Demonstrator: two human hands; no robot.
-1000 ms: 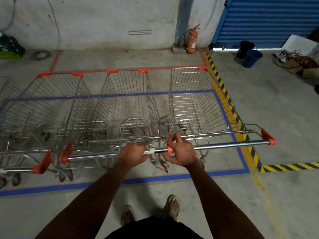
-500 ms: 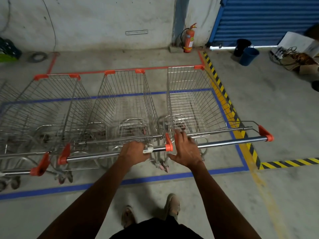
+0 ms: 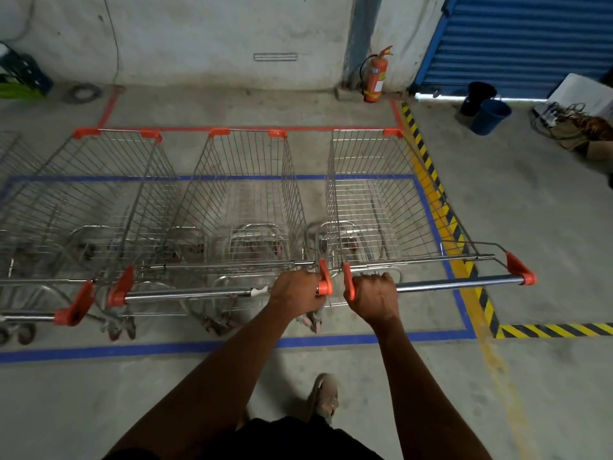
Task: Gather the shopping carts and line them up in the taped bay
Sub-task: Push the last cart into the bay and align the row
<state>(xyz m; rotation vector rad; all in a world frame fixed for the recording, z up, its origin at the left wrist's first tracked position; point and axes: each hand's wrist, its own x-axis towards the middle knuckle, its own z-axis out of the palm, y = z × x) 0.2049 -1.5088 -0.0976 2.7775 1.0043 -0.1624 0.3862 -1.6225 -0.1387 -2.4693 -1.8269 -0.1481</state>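
Wire shopping carts with orange corner caps stand side by side inside the blue taped bay (image 3: 438, 334). My left hand (image 3: 296, 291) grips the right end of the middle cart's handle bar (image 3: 189, 295). My right hand (image 3: 373, 295) grips the left end of the right cart's handle bar (image 3: 457, 283). The right cart (image 3: 368, 197) and the middle cart (image 3: 245, 200) sit close together, their orange handle caps a small gap apart. A third cart (image 3: 99, 200) stands to the left, and a further cart is cut off at the left edge.
Black-and-yellow hazard tape (image 3: 431, 167) runs along the bay's right side. A red fire extinguisher (image 3: 376, 76) stands at the back wall. Two dark buckets (image 3: 487, 116) and a heap of cables and cardboard (image 3: 577, 124) lie before the blue shutter (image 3: 530, 38). Red tape (image 3: 199, 128) lines the floor behind the carts.
My right hand let go, opened, then moved right and closed on the right cart's handle bar. The right cart's handle has drawn level with the middle cart's handle.
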